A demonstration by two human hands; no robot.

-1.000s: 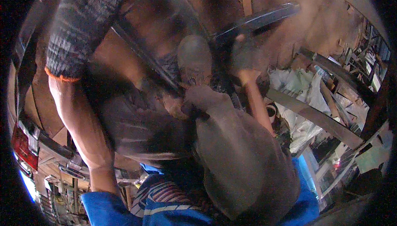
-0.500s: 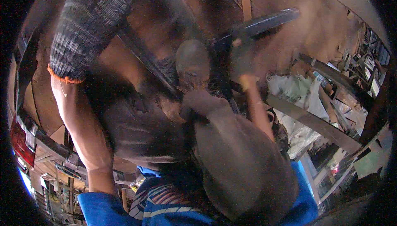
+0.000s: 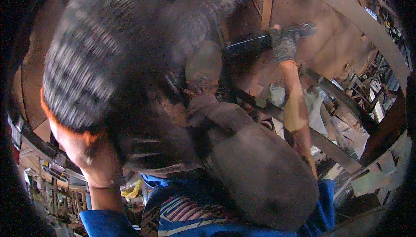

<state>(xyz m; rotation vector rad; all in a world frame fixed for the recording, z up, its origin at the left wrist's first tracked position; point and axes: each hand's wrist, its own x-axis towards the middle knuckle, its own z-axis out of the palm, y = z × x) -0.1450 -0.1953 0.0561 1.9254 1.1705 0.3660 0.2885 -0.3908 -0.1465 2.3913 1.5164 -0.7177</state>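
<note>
Work beside the wearer's raised foot, seen from above. The right hand (image 3: 284,44), in a grey knitted glove, appears wrapped about the dark metal bar (image 3: 249,45), which lies slantwise beyond the shoe (image 3: 203,66), right of centre. The left hand (image 3: 125,33), gloved alike with an orange cuff, looms blurred near the upper left; its fingers are indistinct, so whether it grips anything cannot be told. The step in hand is judged to be handling the bar; the next move calls for a firm right grip and a foot kept clear. A small blue-and-white marking (image 3: 371,13) near the upper right rim is illegible; no other writing can be read.
</note>
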